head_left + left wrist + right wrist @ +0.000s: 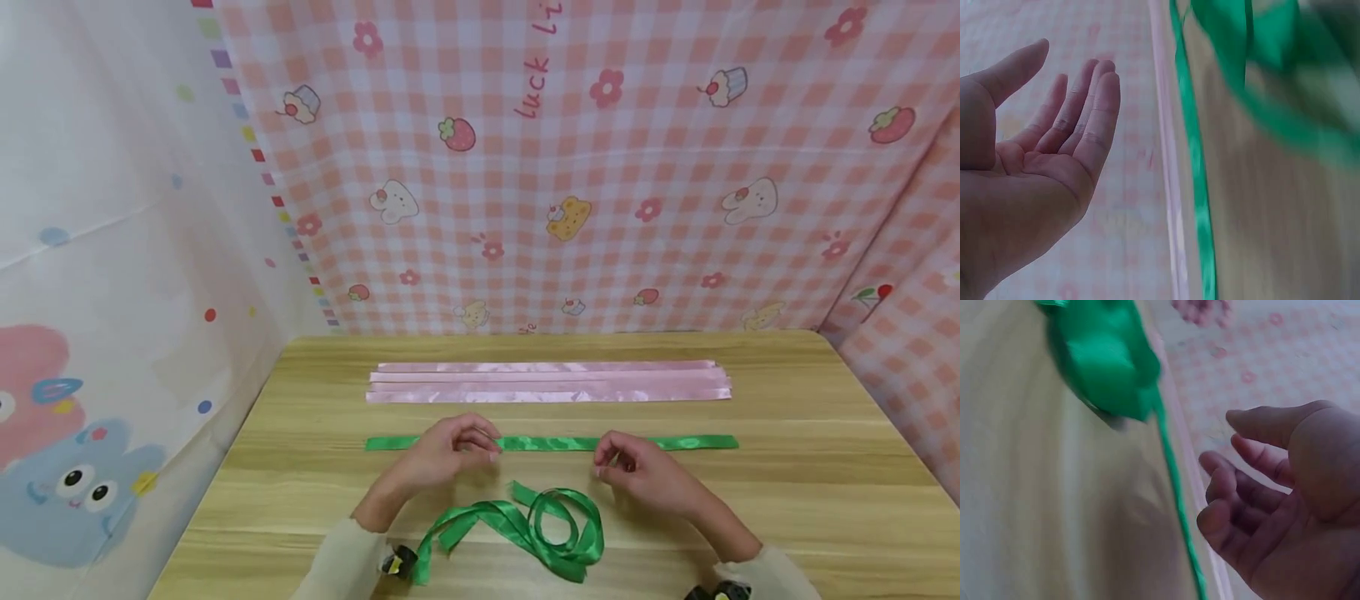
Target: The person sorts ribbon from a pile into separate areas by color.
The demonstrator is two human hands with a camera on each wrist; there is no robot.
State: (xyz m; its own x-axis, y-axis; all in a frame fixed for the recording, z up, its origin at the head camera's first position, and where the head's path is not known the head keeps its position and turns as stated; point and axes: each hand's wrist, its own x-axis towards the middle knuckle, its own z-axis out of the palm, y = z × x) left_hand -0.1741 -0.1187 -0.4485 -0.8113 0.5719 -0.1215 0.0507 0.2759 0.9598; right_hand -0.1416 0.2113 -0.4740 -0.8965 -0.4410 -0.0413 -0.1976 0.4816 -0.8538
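Note:
My left hand (444,452) hovers by the middle of a straight green ribbon strip (551,443), overlapping it in the head view. Its fingers are loosely bent and hold nothing; in the left wrist view the palm (1035,200) and parted thumb show bare. On the other side, my right hand (651,477) also overlaps the strip, fingers softly curled, with nothing between thumb and fingertips (1215,515) in the right wrist view. Between the forearms lies a loose heap of green ribbon (592,533), part of it coiled in a ring, with several cut ends.
Several pink ribbon strips (547,387) lie flat in parallel behind the green strip. All rest on a wood-grain table (810,467). A pink checked cloth (510,183) hangs behind the table's far edge, and a white printed cloth (150,283) hangs at the left.

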